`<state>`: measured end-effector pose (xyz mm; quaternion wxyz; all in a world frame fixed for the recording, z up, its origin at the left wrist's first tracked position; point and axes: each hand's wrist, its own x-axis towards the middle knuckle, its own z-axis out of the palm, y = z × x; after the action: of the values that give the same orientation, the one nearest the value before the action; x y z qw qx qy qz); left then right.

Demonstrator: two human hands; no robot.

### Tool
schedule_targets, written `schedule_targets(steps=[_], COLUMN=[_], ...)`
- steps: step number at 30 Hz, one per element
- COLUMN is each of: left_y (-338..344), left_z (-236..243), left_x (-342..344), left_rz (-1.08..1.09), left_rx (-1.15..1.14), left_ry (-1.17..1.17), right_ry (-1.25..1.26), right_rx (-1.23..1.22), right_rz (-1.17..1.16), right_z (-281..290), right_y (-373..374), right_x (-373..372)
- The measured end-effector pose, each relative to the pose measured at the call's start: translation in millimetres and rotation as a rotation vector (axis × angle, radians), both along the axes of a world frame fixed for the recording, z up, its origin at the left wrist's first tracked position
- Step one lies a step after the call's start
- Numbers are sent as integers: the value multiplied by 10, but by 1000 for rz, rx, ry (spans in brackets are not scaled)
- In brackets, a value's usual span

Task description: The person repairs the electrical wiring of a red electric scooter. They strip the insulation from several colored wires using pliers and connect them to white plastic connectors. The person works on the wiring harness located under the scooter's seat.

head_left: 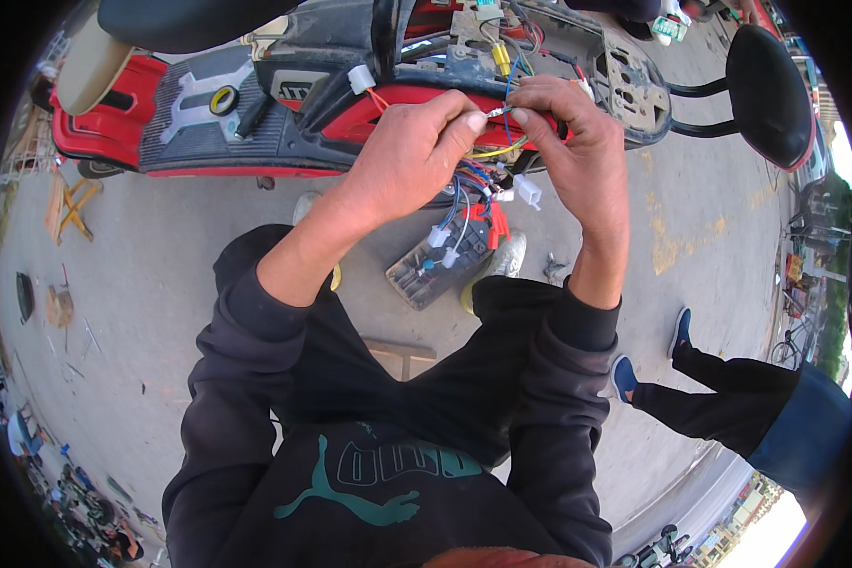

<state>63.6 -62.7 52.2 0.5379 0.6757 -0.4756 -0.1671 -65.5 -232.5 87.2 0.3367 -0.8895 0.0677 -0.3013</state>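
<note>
Both hands meet over the opened side of a red and black scooter [303, 161]. My left hand [415, 151] pinches a small metal wire terminal [494, 113] between thumb and forefinger. Close beside it, my right hand [577, 133] is closed on a thin blue wire [509, 121] that runs by the terminal. Whether the two are joined I cannot make out. Below the hands hangs a bundle of coloured wires with white plug connectors [527, 192] and a red connector [488, 225]. A yellow connector [501, 59] sits above, and another white connector [361, 79] lies left of the hands.
A roll of yellow tape [223, 100] rests on the scooter's footboard. A dark plastic panel [435, 270] lies on the ground between my feet. To the right stands a person in blue shoes [623, 378]. A padded black backrest [770, 97] juts out at the upper right.
</note>
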Motion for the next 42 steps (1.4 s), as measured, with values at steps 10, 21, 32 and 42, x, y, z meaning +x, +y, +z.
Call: schedule_targets(steps=[10,21,32,42], left_y=[-55,-100,-26,-17], left_z=[20,-17,3,-46], left_x=[-74,-117,-35,23], left_rz=[102,109,-70,-131], left_rx=[-66,-100,34,-12], left_ry=[62,142,317,352], right_ry=[-5,-78,-40,-48], right_rx=[54,-60,-456,-656], right_rz=[-20,-23,-65,-135], right_z=[-11,-36,-52,-73], right_y=[88,249,176,188], right_x=[31,83,29,45])
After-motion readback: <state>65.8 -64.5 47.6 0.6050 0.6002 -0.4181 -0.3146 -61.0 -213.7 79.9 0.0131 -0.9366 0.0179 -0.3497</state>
